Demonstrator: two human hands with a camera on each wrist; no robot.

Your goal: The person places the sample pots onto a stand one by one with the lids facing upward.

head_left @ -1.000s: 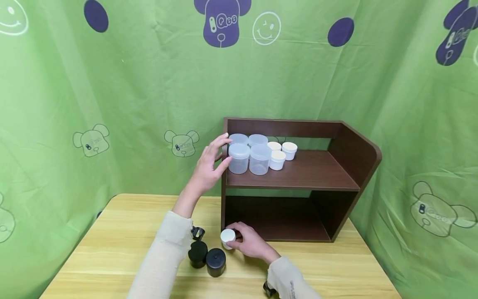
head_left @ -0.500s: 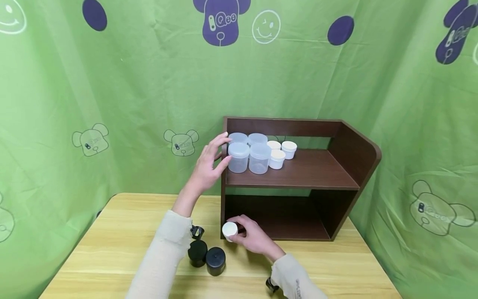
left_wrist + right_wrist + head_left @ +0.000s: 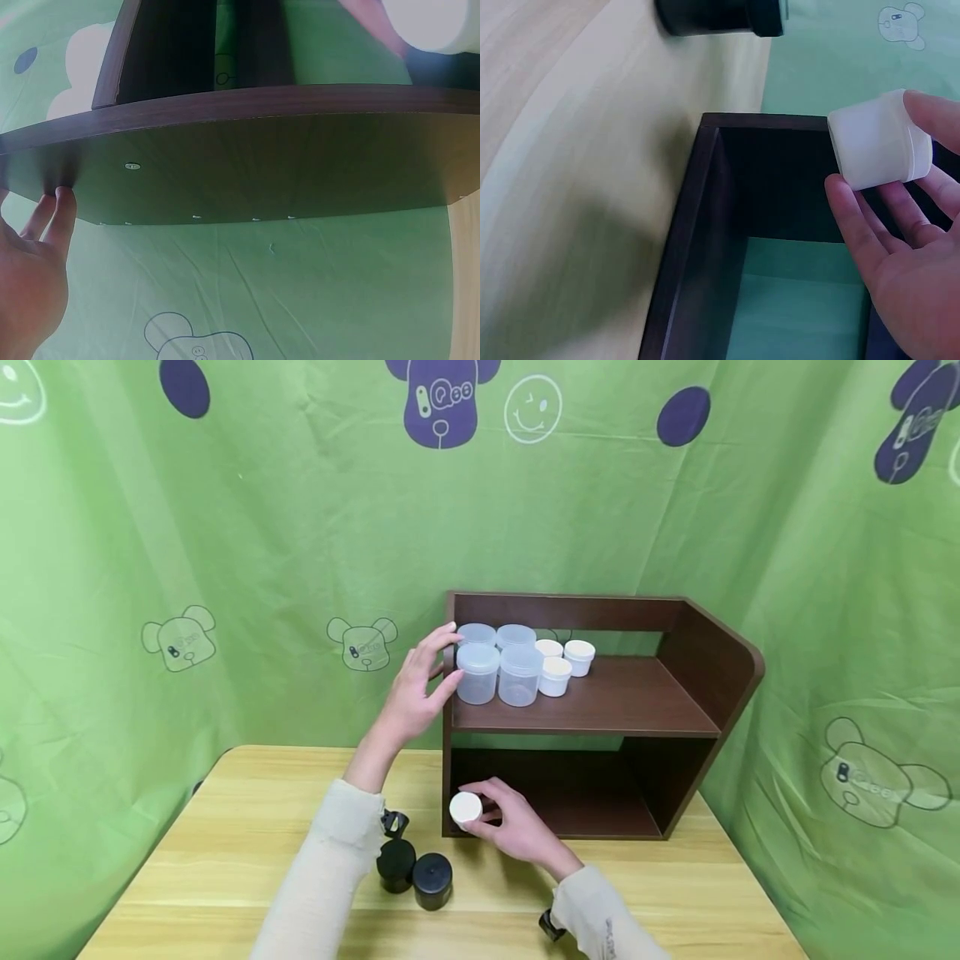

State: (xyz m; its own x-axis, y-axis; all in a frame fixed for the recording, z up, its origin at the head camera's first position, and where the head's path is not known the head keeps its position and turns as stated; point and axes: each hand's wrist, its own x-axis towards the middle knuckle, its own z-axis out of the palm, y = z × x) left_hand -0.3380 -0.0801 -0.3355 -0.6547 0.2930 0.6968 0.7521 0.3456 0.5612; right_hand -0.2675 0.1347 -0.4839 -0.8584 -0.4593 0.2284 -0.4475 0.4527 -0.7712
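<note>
A dark brown two-level shelf [image 3: 678, 727] stands on the wooden table [image 3: 225, 868]. My right hand [image 3: 517, 827] grips a small white jar [image 3: 466, 810] [image 3: 879, 150], lifted off the table in front of the shelf's lower opening. My left hand [image 3: 420, 689] rests with straight fingers against the shelf's left side panel [image 3: 247, 157], beside the clear jars [image 3: 498, 664] on the upper level. Three small white jars [image 3: 562, 662] stand next to the clear ones.
Two black jars [image 3: 414, 870] stand on the table left of my right hand, one also seen in the right wrist view as a black jar [image 3: 720, 16]. Green printed cloth [image 3: 187, 568] hangs behind and on both sides. The right half of the upper shelf is bare.
My right hand has lifted the small white jar off the table and carried it up and slightly right, toward the shelf's lower opening. The left hand has stayed at the shelf's side.
</note>
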